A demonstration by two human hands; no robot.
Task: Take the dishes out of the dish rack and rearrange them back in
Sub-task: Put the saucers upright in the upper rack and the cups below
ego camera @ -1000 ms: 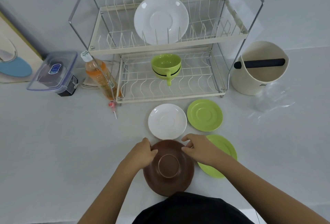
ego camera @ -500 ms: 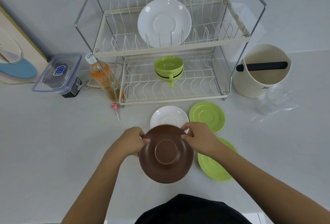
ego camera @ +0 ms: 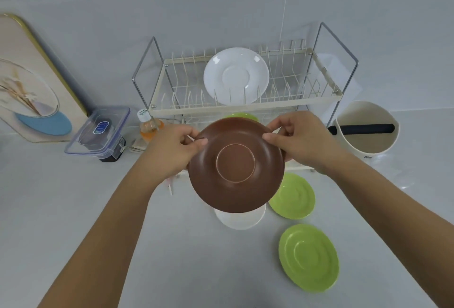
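Both hands clamped on brown plate [ego camera: 236,164]: left hand [ego camera: 172,151] pinches its left rim, right hand [ego camera: 298,139] its right | I see it held underside-up above table [ego camera: 73,209], before dish rack [ego camera: 245,106] | white plate [ego camera: 236,75] upright in top tier.

Plate [ego camera: 236,75] in rack [ego camera: 245,105] upper tier; bowl [ego camera: 236,164] before rack; two saucers [ego camera: 292,196] [ego camera: 308,258] right.
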